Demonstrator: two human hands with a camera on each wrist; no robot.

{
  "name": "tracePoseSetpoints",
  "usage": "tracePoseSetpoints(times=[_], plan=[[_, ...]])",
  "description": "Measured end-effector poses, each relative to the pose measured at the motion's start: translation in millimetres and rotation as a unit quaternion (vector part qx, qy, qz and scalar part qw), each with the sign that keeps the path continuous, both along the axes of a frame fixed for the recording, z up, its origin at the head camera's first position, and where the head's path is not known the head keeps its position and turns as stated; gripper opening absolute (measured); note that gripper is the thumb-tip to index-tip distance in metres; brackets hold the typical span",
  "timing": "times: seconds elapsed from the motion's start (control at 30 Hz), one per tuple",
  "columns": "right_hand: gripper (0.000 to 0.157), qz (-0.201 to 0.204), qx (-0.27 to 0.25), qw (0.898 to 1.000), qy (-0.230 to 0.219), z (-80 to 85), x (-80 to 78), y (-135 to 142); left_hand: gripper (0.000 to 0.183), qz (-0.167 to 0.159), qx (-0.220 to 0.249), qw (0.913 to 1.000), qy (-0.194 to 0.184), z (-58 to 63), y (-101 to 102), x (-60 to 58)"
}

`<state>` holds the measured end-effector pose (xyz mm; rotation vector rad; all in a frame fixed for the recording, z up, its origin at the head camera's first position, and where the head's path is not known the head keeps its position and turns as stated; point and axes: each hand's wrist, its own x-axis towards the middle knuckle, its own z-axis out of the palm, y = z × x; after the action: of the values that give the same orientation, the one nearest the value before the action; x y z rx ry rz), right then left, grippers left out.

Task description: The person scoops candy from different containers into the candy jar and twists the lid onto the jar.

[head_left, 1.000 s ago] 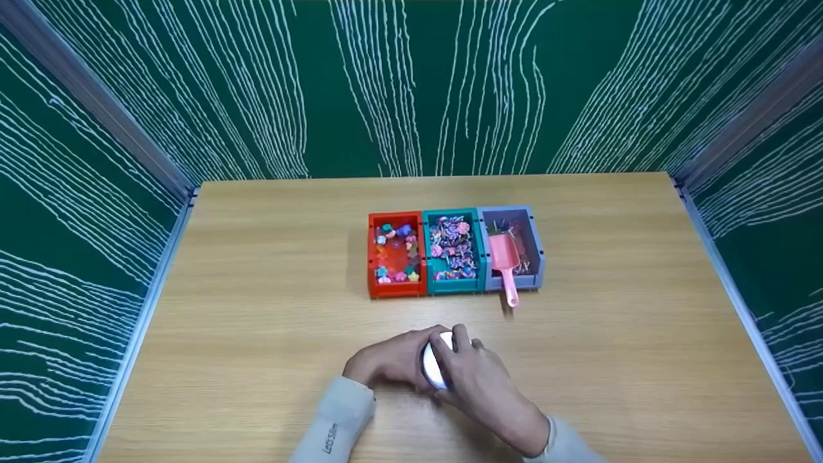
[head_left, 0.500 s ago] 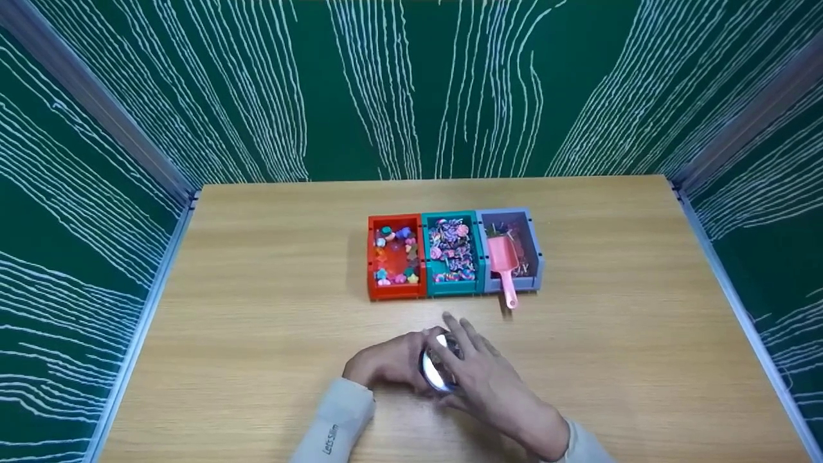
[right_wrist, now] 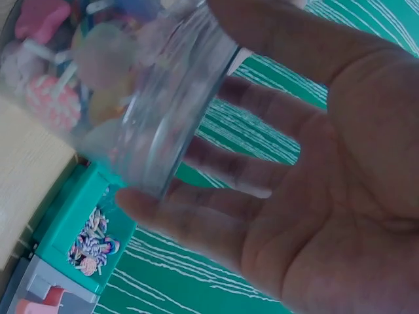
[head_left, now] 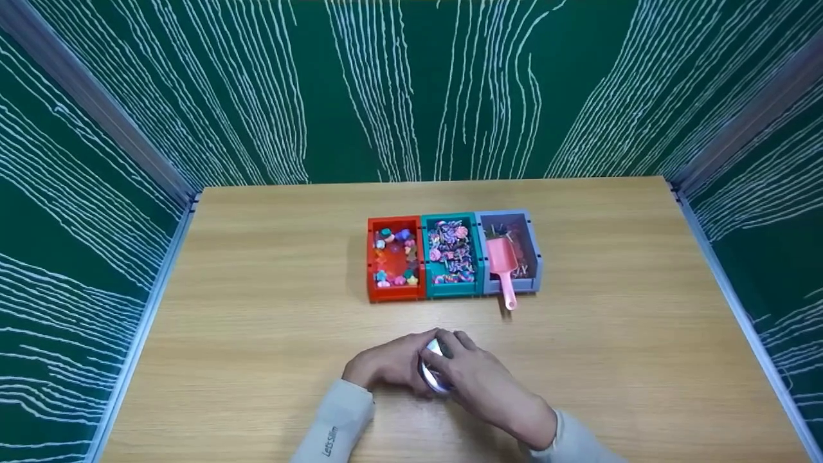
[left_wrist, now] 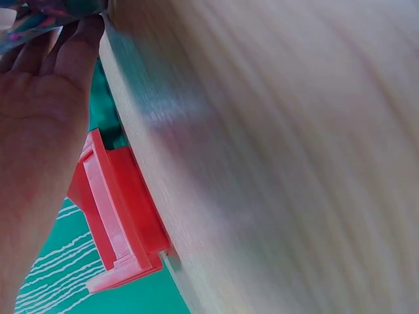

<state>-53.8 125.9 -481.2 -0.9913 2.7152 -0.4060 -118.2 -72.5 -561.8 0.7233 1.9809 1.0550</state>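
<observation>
A clear round jar [head_left: 433, 373] stands between the hands near the front of the table, its top shining white. The left hand [head_left: 397, 360] holds its left side, and in the left wrist view the fingers [left_wrist: 77, 55] reach the jar [left_wrist: 62, 8] in the corner. The right hand [head_left: 485, 386] grips the top, with thumb and fingers spread round the rim in the right wrist view. Colourful charms and small lollipop-like pieces [right_wrist: 54, 101] fill the jar [right_wrist: 147, 124]. Whether the ribbed band at its top is a separate lid, I cannot tell.
Behind the hands, a red bin [head_left: 397, 294], a teal bin [head_left: 454, 289] and a grey-purple bin [head_left: 535, 257] stand joined in a row, holding small charms. A pink scoop [head_left: 503, 257] lies in the grey-purple bin, its handle over the front edge. Green walls enclose the wooden table [head_left: 257, 289].
The right hand's fingers lifted and spread half a second ago, baring more of the jar's top, and now curl round it again. The left hand keeps its hold on the jar.
</observation>
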Motion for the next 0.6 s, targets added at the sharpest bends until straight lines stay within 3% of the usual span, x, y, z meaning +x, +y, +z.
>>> tracePoseSetpoints(times=[0.43, 0.6], plan=[[0.066, -0.010, 0.011, 0.999, 0.030, 0.9, 0.4, -5.4, 0.099, 0.004, -0.016, 0.9998, 0.013, 0.2, 0.1, 1.5], [0.059, -0.020, -0.011, 0.997, 0.079, -2.1, 3.9, -7.9, 0.096, -0.001, -0.005, 0.9997, 0.024, -0.9, -0.6, 1.1]])
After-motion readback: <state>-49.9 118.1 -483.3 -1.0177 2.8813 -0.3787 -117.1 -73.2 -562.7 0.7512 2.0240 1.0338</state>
